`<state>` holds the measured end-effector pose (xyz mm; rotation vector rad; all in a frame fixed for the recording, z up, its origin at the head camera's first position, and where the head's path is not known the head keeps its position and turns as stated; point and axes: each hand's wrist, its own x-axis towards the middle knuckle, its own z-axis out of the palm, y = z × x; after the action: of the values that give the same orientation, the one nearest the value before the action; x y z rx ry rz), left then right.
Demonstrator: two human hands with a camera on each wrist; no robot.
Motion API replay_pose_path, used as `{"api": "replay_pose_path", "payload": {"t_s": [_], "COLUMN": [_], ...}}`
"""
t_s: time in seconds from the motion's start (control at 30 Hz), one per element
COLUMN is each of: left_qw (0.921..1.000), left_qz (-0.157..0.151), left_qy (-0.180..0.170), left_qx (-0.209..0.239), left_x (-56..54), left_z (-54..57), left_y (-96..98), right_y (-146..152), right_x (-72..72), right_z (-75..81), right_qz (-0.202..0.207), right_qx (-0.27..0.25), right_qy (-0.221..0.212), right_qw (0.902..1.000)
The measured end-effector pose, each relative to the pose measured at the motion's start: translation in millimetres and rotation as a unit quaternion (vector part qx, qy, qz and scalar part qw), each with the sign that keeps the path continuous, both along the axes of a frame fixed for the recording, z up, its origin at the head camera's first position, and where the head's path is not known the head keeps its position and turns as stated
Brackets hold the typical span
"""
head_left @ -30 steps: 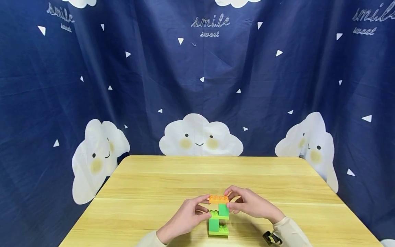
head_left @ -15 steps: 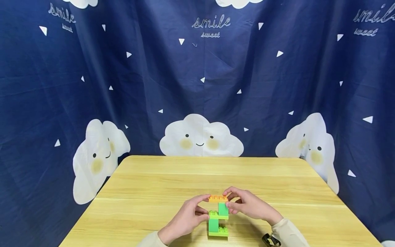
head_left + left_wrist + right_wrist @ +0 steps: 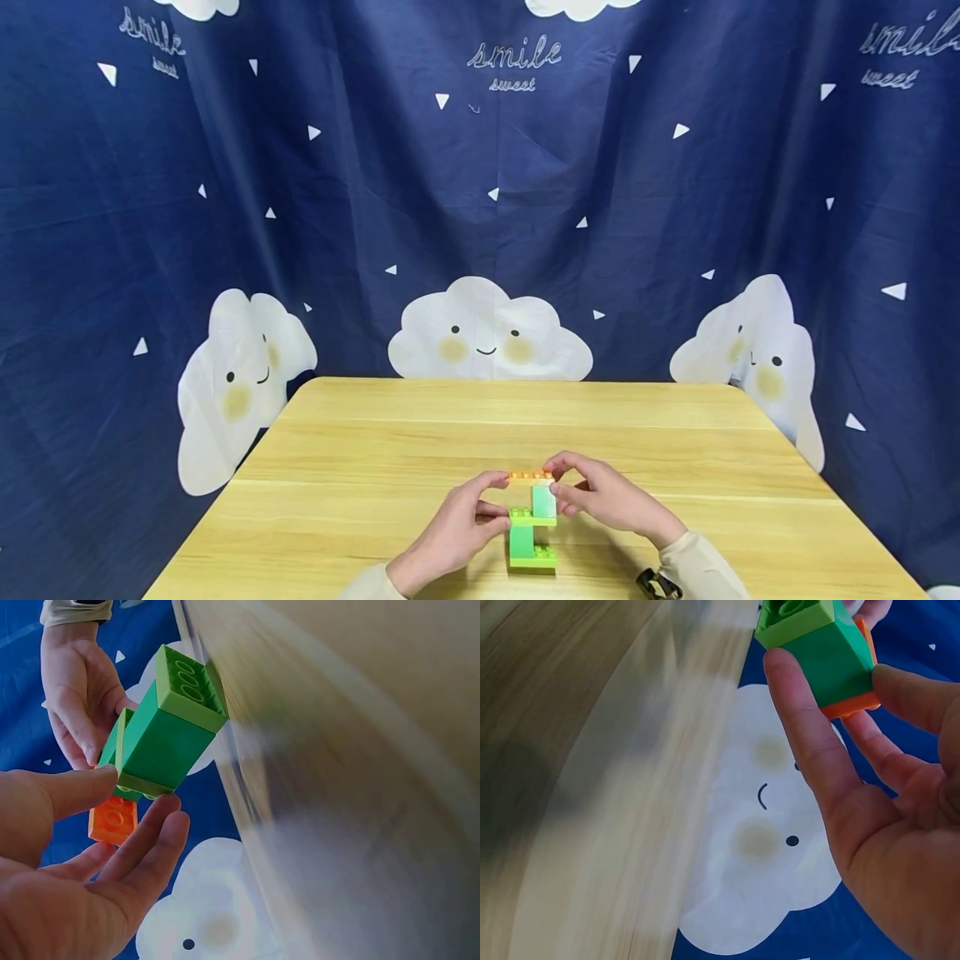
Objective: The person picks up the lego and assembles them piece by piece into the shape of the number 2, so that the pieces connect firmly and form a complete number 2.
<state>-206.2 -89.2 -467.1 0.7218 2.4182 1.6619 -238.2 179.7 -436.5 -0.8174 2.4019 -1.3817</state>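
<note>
Both hands hold a stack of toy building bricks raised above the table. From the bottom it has a lime plate (image 3: 532,562), a green brick (image 3: 521,541), a second lime plate (image 3: 533,518), another green brick (image 3: 543,502) and an orange piece (image 3: 530,478) on top, stepped left and right. My left hand (image 3: 456,525) grips the left side, thumb by the middle lime plate and a finger at the orange end. With thumb and fingers my right hand (image 3: 611,498) holds the upper right, around the green brick and orange piece. The lower plate's hollow underside shows in the left wrist view.
A wood-grain table (image 3: 375,433) lies beneath the hands. Behind it hangs a dark blue curtain (image 3: 480,208) with printed clouds and triangles. A black band with a buckle (image 3: 660,585) sits by the right sleeve.
The brick stack has risen slightly in the head view, and its front faces look a little lighter. Both hands keep hold of it in nearly the same place.
</note>
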Motion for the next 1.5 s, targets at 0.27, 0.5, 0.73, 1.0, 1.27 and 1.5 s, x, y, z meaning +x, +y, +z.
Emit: {"api": "replay_pose_path", "payload": {"t_s": [0.27,0.5,0.73,1.0,1.27,1.5], "left_qw": [1.0000,0.9999,0.9998,0.9995,0.9980,0.9983], "left_qz": [0.001,-0.005,-0.009,-0.017,-0.030,-0.022], "left_qy": [0.001,-0.001,-0.008,-0.016,-0.029,-0.036], "left_qx": [-0.006,-0.009,-0.015,-0.022,-0.047,-0.042], "left_x": [-1.0,-0.7,-1.4,0.2,-1.0,1.8], "left_z": [-0.4,0.9,0.5,4.4,3.1,-0.9], "left_y": [0.0,-0.5,-1.3,-1.9,-5.7,-4.3], "right_y": [-1.6,-2.2,-3.4,-2.8,-6.5,-7.3], "right_x": [-0.3,-0.6,-2.3,-2.3,-1.7,1.7], "right_z": [0.3,-0.3,-2.3,-4.7,-8.1,-10.9], "right_qz": [-0.014,-0.017,-0.016,-0.023,-0.018,-0.023], "right_qx": [0.002,-0.002,-0.006,0.008,0.016,0.019], "right_qy": [-0.002,-0.011,-0.011,-0.017,-0.021,-0.030], "right_qw": [0.9999,0.9998,0.9998,0.9996,0.9995,0.9991]}}
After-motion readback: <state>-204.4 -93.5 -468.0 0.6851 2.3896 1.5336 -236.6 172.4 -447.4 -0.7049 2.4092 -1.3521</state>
